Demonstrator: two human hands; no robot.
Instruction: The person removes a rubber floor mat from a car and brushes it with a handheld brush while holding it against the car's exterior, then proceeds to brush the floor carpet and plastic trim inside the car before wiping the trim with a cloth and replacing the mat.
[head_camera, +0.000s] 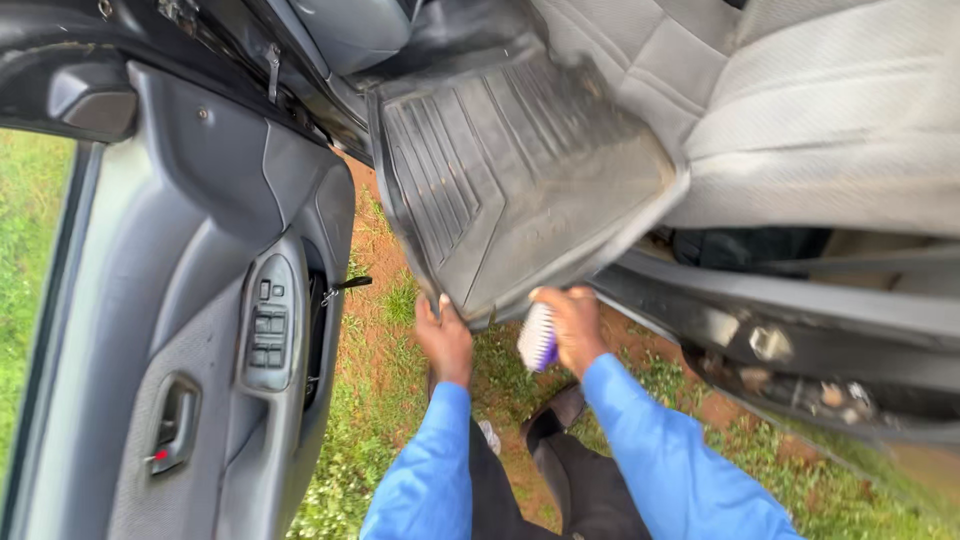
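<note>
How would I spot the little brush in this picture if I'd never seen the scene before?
Start at the dark ribbed floor mat hanging out of the open car over the seat edge. At its lower edge, the right hand holds the brush. It is small, with purple and white bristles, the only bright thing against the grey mat and blue sleeves.

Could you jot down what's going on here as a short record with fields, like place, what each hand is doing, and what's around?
Place: beside an open car door, over grass and red soil
Left hand: grips the lower edge of a dusty black rubber floor mat
Right hand: holds a purple and white scrub brush at the mat's edge
Mat position: tilted, resting against the grey car seat
Clothing: blue sleeves, dark trousers
</note>
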